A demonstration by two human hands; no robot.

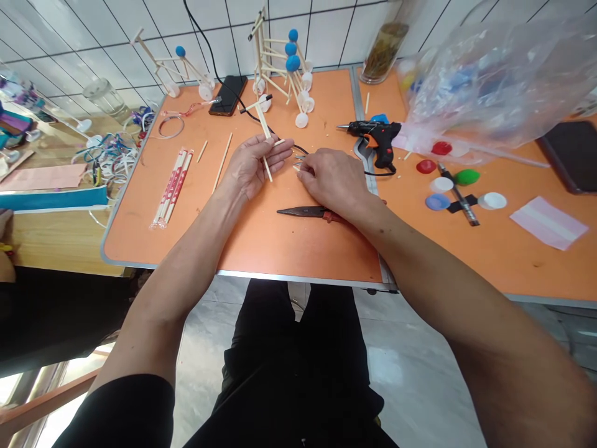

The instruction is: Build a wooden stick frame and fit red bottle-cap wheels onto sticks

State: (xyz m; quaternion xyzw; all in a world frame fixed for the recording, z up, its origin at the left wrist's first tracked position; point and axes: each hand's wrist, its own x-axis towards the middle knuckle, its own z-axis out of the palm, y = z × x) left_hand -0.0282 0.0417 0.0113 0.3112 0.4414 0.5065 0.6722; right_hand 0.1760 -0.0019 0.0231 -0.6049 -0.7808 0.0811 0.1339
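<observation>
Above the orange tabletop, crossed sticks sit in the left hand.

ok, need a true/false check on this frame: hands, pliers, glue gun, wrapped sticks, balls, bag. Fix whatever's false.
1. The left hand holds light, slender sticks. True.
2. The pliers are in the left hand. False: they lie on the orange table, handles partly hidden by the right arm.
3. The glue gun lies to the right of the right hand. True.
4. The balls near the wall are red. False: they're blue.
5. The wrapped sticks lie left of the left hand. True.
6. The clear bag is at the far left. False: it's on the right.
</observation>
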